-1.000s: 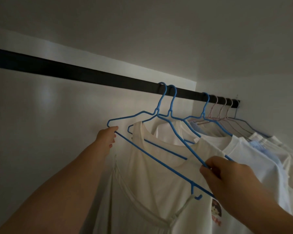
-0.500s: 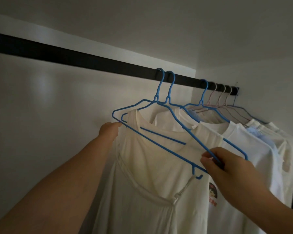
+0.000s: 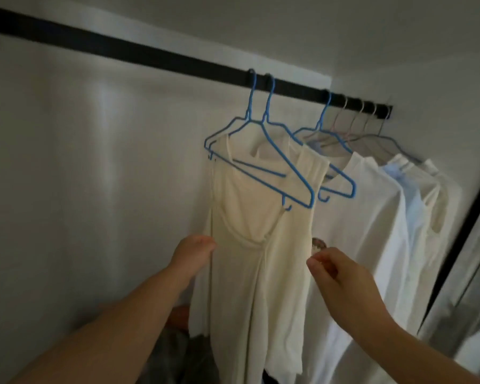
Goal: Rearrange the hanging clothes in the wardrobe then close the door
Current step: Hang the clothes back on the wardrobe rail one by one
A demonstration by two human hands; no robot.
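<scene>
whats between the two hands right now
In the head view, the lower part of the cream dress hangs between the left hand and the right hand, each at one of its side edges.

A dim heap of dark grey fabric (image 3: 175, 353) is observed low on the wardrobe floor; its nature cannot be determined.

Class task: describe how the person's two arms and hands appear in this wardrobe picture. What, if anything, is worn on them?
Both forearms are bare: no sleeve shows up to the frame's edge. The left hand and right hand wear no glove, and no ring, watch or bracelet can be seen. The picture is dim and slightly blurred, so small markings cannot be ruled out. The fingers of the right hand show short nails.
</scene>
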